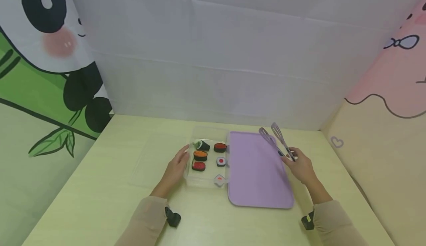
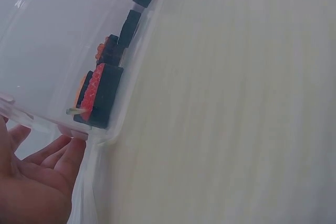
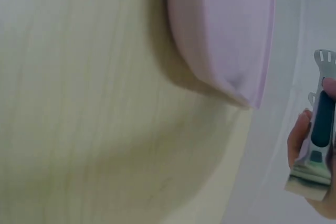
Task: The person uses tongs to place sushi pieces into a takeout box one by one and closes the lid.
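A clear plastic box (image 1: 199, 182) holds several sushi pieces, among them an orange-topped one (image 1: 200, 155), a red-topped one (image 1: 198, 165) and a white roll with a red centre (image 1: 221, 161). My left hand (image 1: 177, 168) touches the box's left side, its fingers (image 2: 71, 161) against the edge in the left wrist view. My right hand (image 1: 300, 166) grips metal tongs (image 3: 323, 119) with dark handle inlays. The slotted heads of the tongs stand apart above the far right of a purple tray (image 1: 259, 175), with nothing between them.
A transparent lid-like sheet (image 1: 149, 161) lies left of the box on the pale wood-grain table (image 1: 100, 201). The tray sits directly against the box's right side. A white back wall (image 1: 216, 72) and printed side panels (image 1: 382, 146) enclose the table.
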`<state>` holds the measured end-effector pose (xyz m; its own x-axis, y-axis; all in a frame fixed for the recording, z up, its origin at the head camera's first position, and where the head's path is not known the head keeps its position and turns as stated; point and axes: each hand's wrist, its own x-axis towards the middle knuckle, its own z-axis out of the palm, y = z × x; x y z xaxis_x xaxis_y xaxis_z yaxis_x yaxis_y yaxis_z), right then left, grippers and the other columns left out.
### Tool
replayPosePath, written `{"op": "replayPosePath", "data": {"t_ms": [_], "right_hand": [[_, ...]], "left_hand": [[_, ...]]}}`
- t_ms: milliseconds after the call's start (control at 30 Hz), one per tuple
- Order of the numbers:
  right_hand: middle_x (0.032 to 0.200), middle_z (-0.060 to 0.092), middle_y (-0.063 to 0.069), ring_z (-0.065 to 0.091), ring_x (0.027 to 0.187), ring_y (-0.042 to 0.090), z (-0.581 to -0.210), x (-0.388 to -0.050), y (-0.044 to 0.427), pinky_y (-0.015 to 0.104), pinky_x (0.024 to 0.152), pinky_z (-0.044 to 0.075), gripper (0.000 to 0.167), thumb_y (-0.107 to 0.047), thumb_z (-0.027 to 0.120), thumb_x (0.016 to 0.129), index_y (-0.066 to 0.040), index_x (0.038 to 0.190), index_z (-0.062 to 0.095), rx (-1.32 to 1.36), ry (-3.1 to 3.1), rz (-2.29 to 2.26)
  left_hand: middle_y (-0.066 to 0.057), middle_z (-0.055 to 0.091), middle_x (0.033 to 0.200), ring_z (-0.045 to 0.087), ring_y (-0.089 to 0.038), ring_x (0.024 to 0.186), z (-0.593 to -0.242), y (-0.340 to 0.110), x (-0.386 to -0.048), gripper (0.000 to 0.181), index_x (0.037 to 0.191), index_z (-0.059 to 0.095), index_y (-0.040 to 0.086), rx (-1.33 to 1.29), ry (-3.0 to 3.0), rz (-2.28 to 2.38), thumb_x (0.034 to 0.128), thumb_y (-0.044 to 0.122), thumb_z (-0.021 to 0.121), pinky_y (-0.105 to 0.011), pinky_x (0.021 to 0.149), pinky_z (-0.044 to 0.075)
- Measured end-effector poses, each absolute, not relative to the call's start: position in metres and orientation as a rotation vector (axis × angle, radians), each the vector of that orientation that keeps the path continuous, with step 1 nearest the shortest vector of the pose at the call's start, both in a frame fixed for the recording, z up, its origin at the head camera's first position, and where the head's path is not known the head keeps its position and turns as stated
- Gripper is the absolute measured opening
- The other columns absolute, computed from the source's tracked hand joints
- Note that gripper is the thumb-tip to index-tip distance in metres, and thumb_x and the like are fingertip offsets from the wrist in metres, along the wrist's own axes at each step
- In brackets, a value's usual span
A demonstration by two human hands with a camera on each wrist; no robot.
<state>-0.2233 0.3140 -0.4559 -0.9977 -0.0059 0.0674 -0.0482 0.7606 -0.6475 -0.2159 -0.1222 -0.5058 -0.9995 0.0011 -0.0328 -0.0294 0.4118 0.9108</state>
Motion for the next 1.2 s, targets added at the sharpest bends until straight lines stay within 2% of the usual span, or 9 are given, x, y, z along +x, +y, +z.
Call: {"op": "replayPosePath", "data": {"t_ms": [167,333,433,567,733,1200], "right_hand": [[0.131,0.045,0.037,0.064,0.086,0.033,-0.467,-0.222,0.329,0.032,0.065,0.056,0.065,-0.025,0.062,0.098,0.008,0.144,0.03,-0.052,-2.906,1.234],[0.133,0.041,0.04,0.065,0.075,0.027,-0.478,-0.221,0.345,0.03,0.061,0.055,0.067,-0.025,0.058,0.1,0.009,0.147,0.024,-0.163,-2.902,1.345],[0.133,0.04,0.042,0.064,0.087,0.04,-0.48,-0.219,0.35,0.042,0.072,0.056,0.068,-0.024,0.055,0.101,0.013,0.146,0.02,-0.253,-2.918,1.362],[0.134,0.037,0.044,0.047,0.115,0.055,-0.482,-0.217,0.352,0.058,0.09,0.046,0.067,-0.02,0.052,0.101,0.017,0.144,0.017,-0.352,-2.938,1.38],[0.136,0.035,0.043,0.045,0.118,0.055,-0.488,-0.217,0.354,0.059,0.093,0.044,0.067,-0.021,0.052,0.1,0.016,0.145,0.018,-0.403,-2.939,1.422],[0.133,0.041,0.042,0.048,0.114,0.056,-0.488,-0.212,0.348,0.059,0.089,0.047,0.065,-0.023,0.053,0.1,0.014,0.144,0.024,-0.403,-2.938,1.317]], "left_hand": [[-0.018,0.042,0.148,0.042,-0.04,0.132,-0.507,-0.125,-0.216,0.049,0.153,0.032,0.021,-0.023,2.615,1.682,0.1067,0.037,0.036,-0.059,0.107,0.03],[-0.019,0.041,0.148,0.042,-0.04,0.132,-0.507,-0.126,-0.216,0.049,0.153,0.032,0.02,-0.015,2.61,1.681,0.1069,0.037,0.036,-0.059,0.107,0.03],[-0.02,0.041,0.147,0.042,-0.04,0.131,-0.507,-0.125,-0.216,0.049,0.153,0.032,0.02,-0.008,2.609,1.684,0.1068,0.038,0.036,-0.058,0.106,0.03],[-0.021,0.041,0.147,0.042,-0.04,0.131,-0.509,-0.125,-0.216,0.051,0.153,0.032,0.02,0.005,2.608,1.683,0.1065,0.04,0.036,-0.058,0.107,0.031],[-0.021,0.042,0.147,0.044,-0.04,0.129,-0.507,-0.124,-0.216,0.049,0.153,0.033,0.02,0.0,2.607,1.695,0.1068,0.038,0.036,-0.057,0.106,0.032],[-0.021,0.042,0.147,0.046,-0.04,0.128,-0.505,-0.12,-0.215,0.048,0.153,0.032,0.019,-0.004,2.607,1.705,0.1072,0.034,0.035,-0.056,0.106,0.033]]}}
